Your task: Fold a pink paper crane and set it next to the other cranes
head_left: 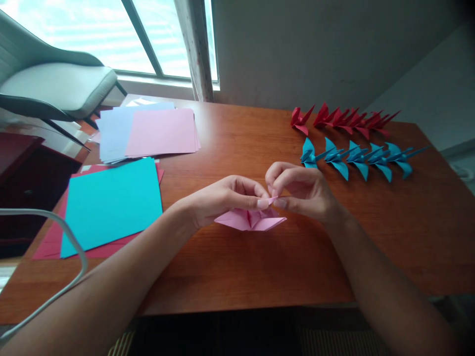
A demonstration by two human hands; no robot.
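A pink origami crane (249, 221), partly folded with its wings spread sideways, is held between my two hands above the front middle of the table. My left hand (232, 198) pinches the paper between thumb and fingers near a narrow pointed part. On the other side, my right hand (300, 190) pinches the tip of that same point with thumb and forefinger. The upper middle of the crane is hidden behind my left thumb and fingers.
Red cranes (345, 120) and blue cranes (356, 155) line the back right of the wooden table (237, 277). Pink sheets (161, 132) overlap pale blue ones (113, 136) at back left. A turquoise sheet (111, 202) covers red paper (48, 242). A white cable (74, 237) crosses the left.
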